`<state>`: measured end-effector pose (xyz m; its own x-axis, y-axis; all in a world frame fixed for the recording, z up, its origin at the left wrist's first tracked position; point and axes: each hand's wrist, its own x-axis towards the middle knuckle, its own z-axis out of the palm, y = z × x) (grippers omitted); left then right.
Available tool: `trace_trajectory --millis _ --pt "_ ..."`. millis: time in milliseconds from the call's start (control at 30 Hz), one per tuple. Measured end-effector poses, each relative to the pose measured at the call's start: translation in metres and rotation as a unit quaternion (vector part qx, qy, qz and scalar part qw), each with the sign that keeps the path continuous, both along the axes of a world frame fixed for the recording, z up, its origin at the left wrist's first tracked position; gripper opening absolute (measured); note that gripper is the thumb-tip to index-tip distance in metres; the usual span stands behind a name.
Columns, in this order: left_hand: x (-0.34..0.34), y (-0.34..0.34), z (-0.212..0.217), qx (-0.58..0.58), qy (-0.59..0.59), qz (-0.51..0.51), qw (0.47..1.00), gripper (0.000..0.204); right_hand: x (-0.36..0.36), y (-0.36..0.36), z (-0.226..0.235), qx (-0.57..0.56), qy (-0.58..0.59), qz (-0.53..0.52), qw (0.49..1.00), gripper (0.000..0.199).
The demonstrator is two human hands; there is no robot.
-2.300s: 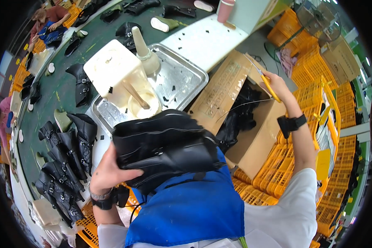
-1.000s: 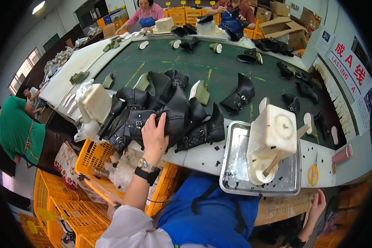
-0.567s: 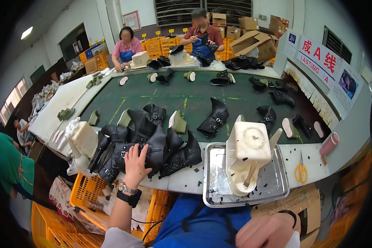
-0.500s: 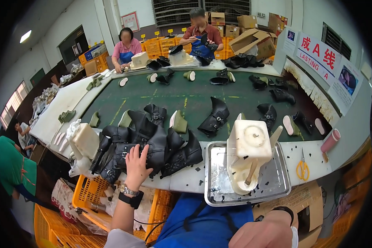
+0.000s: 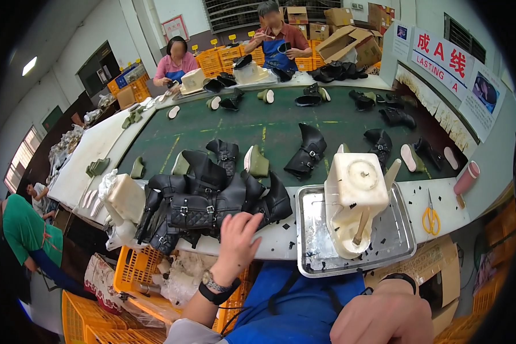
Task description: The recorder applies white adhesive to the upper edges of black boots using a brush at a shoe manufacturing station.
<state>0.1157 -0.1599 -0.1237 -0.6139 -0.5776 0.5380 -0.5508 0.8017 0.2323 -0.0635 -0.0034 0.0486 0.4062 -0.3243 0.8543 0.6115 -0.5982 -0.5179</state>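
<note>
My left hand [image 5: 237, 242], wearing a metal watch, is at the near edge of a pile of black boots with its fingers loosely apart and nothing in them. Its fingertips overlap the edge of a quilted, buckled boot [image 5: 209, 211]; whether they touch it I cannot tell. A small black boot [image 5: 274, 200] lies just right of these fingers. My right hand [image 5: 384, 318] is low at the lower edge, over my blue apron [image 5: 289, 312], back upward. Its fingers are hidden. Right of the pile, a cream-coloured stand [image 5: 358, 189] rises from a metal tray [image 5: 307, 229] with black scraps.
Yellow-handled scissors [image 5: 430, 219] and a pink cup [image 5: 467, 178] are right of the tray. More boots [image 5: 305, 152] and green shoe lasts [image 5: 257, 161] sit on the green belt [image 5: 200, 129]. Orange crates [image 5: 135, 269] stand below left. Two people work across the table.
My left hand has come off the top of the quilted boot and moved right and nearer to me. The boot stays on the pile. My view has shifted slightly.
</note>
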Motion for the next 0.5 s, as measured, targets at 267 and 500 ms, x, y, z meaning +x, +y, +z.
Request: trace_trajectory --millis 267,500 --pt "-0.026 0.021 -0.007 0.027 0.046 -0.154 0.987 0.03 0.001 0.006 -0.002 0.013 0.003 0.014 1.0 0.025" --pt "-0.024 0.015 -0.009 0.085 0.069 -0.182 0.977 0.017 -0.027 0.013 -0.013 0.063 0.093 -0.068 0.991 0.009"
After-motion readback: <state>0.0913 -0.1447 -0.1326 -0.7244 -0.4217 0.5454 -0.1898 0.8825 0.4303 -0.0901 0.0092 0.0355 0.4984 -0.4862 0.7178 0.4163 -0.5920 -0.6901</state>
